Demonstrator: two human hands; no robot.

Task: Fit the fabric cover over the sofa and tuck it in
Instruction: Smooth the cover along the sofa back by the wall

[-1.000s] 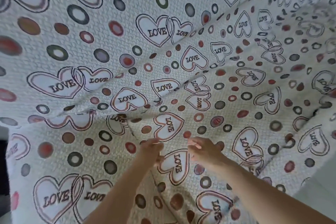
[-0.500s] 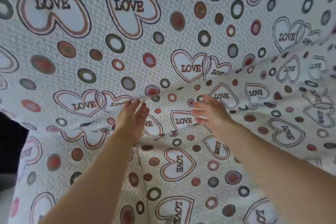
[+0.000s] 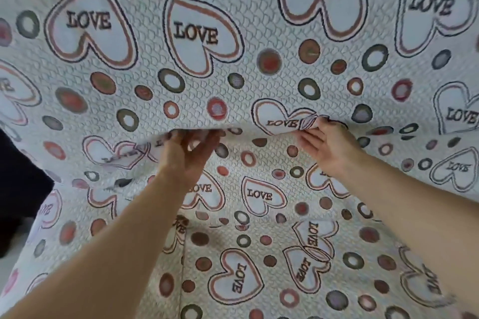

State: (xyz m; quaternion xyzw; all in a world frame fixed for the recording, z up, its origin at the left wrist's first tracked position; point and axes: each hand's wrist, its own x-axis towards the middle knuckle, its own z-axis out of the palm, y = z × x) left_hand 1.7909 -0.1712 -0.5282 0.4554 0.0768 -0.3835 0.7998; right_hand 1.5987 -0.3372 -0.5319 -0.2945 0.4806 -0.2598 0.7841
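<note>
The fingers (image 3: 207, 141) of the left hand (image 3: 186, 160) are straight and slightly spread, and they point up into a fold (image 3: 233, 128) in the fabric cover (image 3: 233, 65). Their tips are hidden beneath the overhanging lip of the fold. The fingers (image 3: 308, 138) of the right hand (image 3: 329, 149) lie straight under the same lip further right, with the thumb above. Between them they pinch the cloth where a printed heart curls over the edge.

The hands are apart, with a stretch of sagging fold between them. Two bare forearms reach up from the bottom of the view, the left forearm (image 3: 103, 254) from the lower left corner and the right forearm (image 3: 401, 210) from the lower right.

The cover is white quilted cloth printed with outlined hearts marked LOVE and with coloured rings and dots. It fills nearly the whole view and hides the sofa underneath. Above the fold it rises as a broad upright panel, and below the fold it spreads toward the viewer as a flatter surface. The fold runs across the middle where these two parts meet. A thin straight crease (image 3: 183, 267) runs down the lower part, below the left wrist. At the left edge a dark area (image 3: 18, 189) shows past the side of the cover.
</note>
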